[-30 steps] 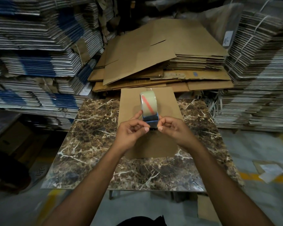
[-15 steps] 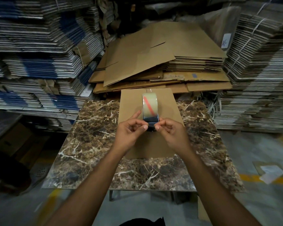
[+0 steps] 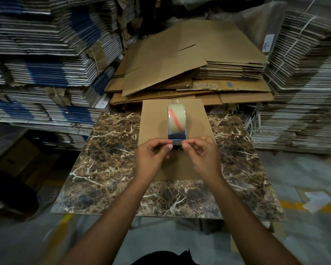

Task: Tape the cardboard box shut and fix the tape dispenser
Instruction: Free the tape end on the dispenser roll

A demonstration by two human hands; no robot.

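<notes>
A tape dispenser (image 3: pixel 177 123) with a clear tape roll and a red diagonal stripe stands upright over a flat brown cardboard box (image 3: pixel 155 119) lying on the marble-patterned table (image 3: pixel 107 165). My left hand (image 3: pixel 153 159) pinches the dispenser's near end from the left. My right hand (image 3: pixel 201 157) pinches it from the right, fingertips almost meeting at the dark blue lower part. The dispenser's handle is hidden behind my fingers.
Stacks of flattened brown cardboard (image 3: pixel 189 62) lie just beyond the table. Tall bundles of white and blue flattened cartons (image 3: pixel 46 64) rise at the left and more bundles (image 3: pixel 304 83) at the right. Paper scraps (image 3: pixel 316 200) lie on the grey floor at the right.
Both hands and the dispenser have shifted slightly farther from me over the cardboard. My fingertips have closed in nearer each other at the dispenser's lower end.
</notes>
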